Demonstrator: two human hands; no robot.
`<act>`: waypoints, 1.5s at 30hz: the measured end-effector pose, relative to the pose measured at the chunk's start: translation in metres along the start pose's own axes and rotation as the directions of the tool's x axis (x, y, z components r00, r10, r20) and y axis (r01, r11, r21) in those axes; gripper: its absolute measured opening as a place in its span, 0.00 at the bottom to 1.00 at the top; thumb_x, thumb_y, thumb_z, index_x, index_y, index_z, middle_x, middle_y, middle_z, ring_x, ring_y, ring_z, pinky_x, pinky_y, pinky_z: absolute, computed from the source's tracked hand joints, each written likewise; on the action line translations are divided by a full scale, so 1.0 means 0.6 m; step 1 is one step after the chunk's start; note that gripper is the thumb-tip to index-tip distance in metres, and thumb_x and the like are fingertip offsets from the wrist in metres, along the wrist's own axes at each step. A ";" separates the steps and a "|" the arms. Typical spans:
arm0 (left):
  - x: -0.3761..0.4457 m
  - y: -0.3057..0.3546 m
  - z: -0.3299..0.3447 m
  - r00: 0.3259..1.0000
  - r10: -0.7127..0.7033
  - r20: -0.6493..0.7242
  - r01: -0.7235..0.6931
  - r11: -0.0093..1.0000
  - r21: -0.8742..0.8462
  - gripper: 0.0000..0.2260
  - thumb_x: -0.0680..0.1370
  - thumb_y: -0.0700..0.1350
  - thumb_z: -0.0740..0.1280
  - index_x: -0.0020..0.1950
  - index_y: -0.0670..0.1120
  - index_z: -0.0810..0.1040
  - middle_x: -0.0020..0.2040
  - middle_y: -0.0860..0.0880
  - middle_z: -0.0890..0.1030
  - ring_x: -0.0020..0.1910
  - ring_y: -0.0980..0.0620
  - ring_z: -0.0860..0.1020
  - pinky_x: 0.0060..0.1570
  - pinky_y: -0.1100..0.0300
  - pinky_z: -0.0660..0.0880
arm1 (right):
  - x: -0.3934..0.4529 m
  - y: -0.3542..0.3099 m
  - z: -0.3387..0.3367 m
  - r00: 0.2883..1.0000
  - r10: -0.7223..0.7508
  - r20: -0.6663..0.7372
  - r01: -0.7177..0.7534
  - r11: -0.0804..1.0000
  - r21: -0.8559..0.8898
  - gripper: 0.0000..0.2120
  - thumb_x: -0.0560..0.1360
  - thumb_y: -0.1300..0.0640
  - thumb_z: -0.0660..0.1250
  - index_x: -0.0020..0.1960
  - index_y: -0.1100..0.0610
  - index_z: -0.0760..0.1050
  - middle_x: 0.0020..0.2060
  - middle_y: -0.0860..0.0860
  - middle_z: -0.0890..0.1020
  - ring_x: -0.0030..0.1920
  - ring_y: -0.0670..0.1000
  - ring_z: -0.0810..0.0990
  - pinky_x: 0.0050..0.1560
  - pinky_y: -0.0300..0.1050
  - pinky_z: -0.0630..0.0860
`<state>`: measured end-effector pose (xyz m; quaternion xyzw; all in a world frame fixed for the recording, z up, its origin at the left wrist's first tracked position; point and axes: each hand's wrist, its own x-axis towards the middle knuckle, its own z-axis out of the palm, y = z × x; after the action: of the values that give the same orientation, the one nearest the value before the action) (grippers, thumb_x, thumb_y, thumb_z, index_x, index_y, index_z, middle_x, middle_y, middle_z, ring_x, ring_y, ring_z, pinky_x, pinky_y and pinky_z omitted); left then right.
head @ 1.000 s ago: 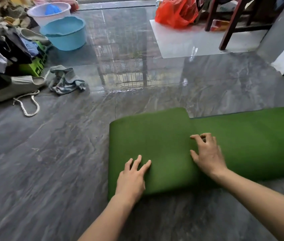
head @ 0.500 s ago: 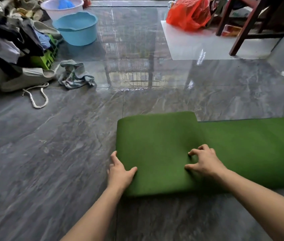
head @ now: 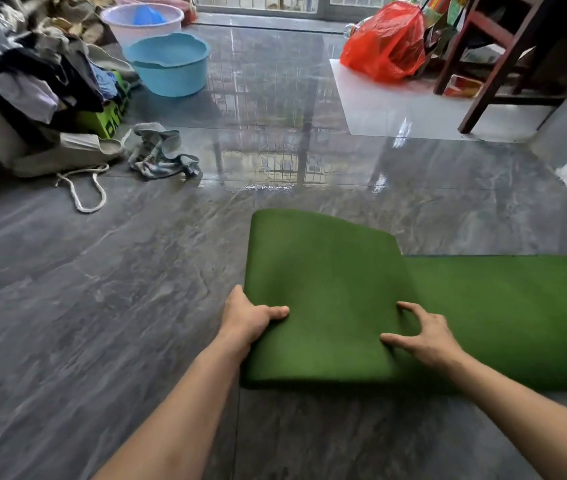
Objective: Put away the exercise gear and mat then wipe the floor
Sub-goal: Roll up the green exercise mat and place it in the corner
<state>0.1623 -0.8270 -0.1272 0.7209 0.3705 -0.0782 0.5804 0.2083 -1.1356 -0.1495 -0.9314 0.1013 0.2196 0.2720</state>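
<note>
A green exercise mat (head: 327,289) lies on the dark grey tiled floor (head: 102,306), its left end folded over into a thick flat roll while the rest stretches off to the right. My left hand (head: 247,317) grips the roll's left edge, thumb on top and fingers under the fold. My right hand (head: 420,337) rests with spread fingers on the right side of the roll, pressing where it meets the flat part. A crumpled grey rag (head: 161,154) lies on the floor at the far left.
A heap of clothes and bags (head: 43,88) fills the far left. A blue basin (head: 167,64) and a white basin (head: 140,20) stand behind it. A red plastic bag (head: 386,43) and a wooden chair (head: 490,57) sit at the far right. The floor ahead shines wet.
My left hand has slid from the top of the roll to its left edge and taken hold. My right hand has opened its fingers on the roll. The view has shifted, so the mat sits more to the right.
</note>
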 end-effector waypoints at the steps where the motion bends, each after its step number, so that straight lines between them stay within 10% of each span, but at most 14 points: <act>1: -0.002 0.018 -0.008 0.999 0.044 -0.013 -0.044 0.998 0.043 0.29 0.58 0.45 0.83 0.53 0.46 0.74 0.51 0.49 0.82 0.50 0.47 0.80 0.54 0.51 0.78 | -0.001 -0.008 -0.003 1.000 -0.002 -0.001 0.002 1.000 0.014 0.40 0.62 0.41 0.79 0.70 0.42 0.67 0.64 0.61 0.67 0.66 0.62 0.69 0.70 0.50 0.65; 9: -0.032 0.164 -0.223 0.912 0.342 -0.226 -0.185 0.835 0.518 0.31 0.61 0.55 0.81 0.58 0.47 0.74 0.56 0.44 0.80 0.55 0.41 0.78 0.53 0.51 0.75 | -0.037 -0.221 0.085 0.978 -0.166 0.128 0.137 0.968 0.210 0.38 0.68 0.41 0.75 0.73 0.42 0.62 0.63 0.58 0.65 0.62 0.58 0.72 0.66 0.45 0.67; 16: -0.109 0.234 -0.291 0.840 0.414 -0.349 0.000 0.644 0.765 0.33 0.67 0.49 0.79 0.65 0.42 0.67 0.62 0.39 0.76 0.62 0.38 0.75 0.55 0.48 0.72 | -0.116 -0.373 0.217 0.771 -0.404 0.492 0.312 0.914 0.260 0.38 0.73 0.55 0.73 0.77 0.48 0.58 0.63 0.58 0.74 0.53 0.53 0.80 0.50 0.38 0.76; 22: -0.154 0.304 -0.186 0.936 0.349 0.049 -0.245 0.543 0.803 0.32 0.75 0.49 0.67 0.73 0.38 0.59 0.65 0.41 0.73 0.62 0.41 0.74 0.56 0.52 0.71 | -0.068 -0.328 0.080 0.889 -0.224 0.398 -0.080 0.782 0.618 0.11 0.79 0.56 0.60 0.55 0.52 0.81 0.45 0.51 0.81 0.41 0.49 0.77 0.44 0.43 0.72; 27: -0.198 0.311 -0.007 0.891 0.403 0.209 -0.384 0.424 0.820 0.30 0.77 0.53 0.64 0.72 0.37 0.62 0.63 0.42 0.73 0.58 0.44 0.74 0.48 0.52 0.72 | -0.055 -0.269 -0.104 0.918 -0.283 0.277 -0.131 0.442 0.887 0.21 0.77 0.38 0.59 0.51 0.53 0.81 0.40 0.52 0.81 0.40 0.50 0.77 0.43 0.45 0.73; 31: -0.218 0.297 0.113 0.824 0.387 0.413 -0.542 0.329 0.773 0.26 0.80 0.59 0.57 0.69 0.41 0.69 0.63 0.41 0.73 0.61 0.41 0.73 0.50 0.50 0.71 | -0.062 -0.207 -0.179 0.888 -0.301 0.347 -0.084 0.637 0.766 0.28 0.73 0.32 0.58 0.61 0.52 0.75 0.55 0.55 0.82 0.56 0.58 0.81 0.55 0.56 0.76; 35: -0.200 0.242 0.168 0.747 0.345 0.569 -0.659 0.263 0.705 0.22 0.80 0.57 0.58 0.67 0.44 0.72 0.64 0.43 0.75 0.62 0.42 0.73 0.54 0.50 0.71 | -0.055 -0.143 -0.183 0.940 -0.135 0.314 -0.057 0.844 0.533 0.08 0.75 0.48 0.67 0.53 0.48 0.76 0.48 0.50 0.84 0.49 0.51 0.81 0.49 0.50 0.76; 41: -0.100 0.125 0.149 0.803 0.346 0.485 -0.587 0.320 0.744 0.17 0.79 0.50 0.59 0.67 0.46 0.71 0.67 0.45 0.70 0.64 0.41 0.69 0.59 0.46 0.70 | 0.002 -0.076 -0.113 0.964 0.110 0.241 -0.220 0.840 0.497 0.20 0.76 0.62 0.69 0.66 0.57 0.69 0.52 0.52 0.81 0.45 0.51 0.80 0.40 0.44 0.76; 45: -0.048 0.025 0.118 0.801 0.358 0.480 -0.586 0.305 0.750 0.22 0.81 0.48 0.58 0.75 0.51 0.63 0.78 0.47 0.58 0.76 0.47 0.58 0.70 0.51 0.62 | 0.036 -0.056 -0.080 0.993 0.104 -0.050 -0.107 0.991 -0.076 0.35 0.73 0.56 0.73 0.74 0.59 0.61 0.68 0.61 0.70 0.65 0.61 0.72 0.65 0.50 0.69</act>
<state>0.1737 -0.9037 -0.1218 0.9735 -0.0211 -0.1611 0.1610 0.2545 -1.1358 -0.1078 -0.9395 0.1480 0.2159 0.2207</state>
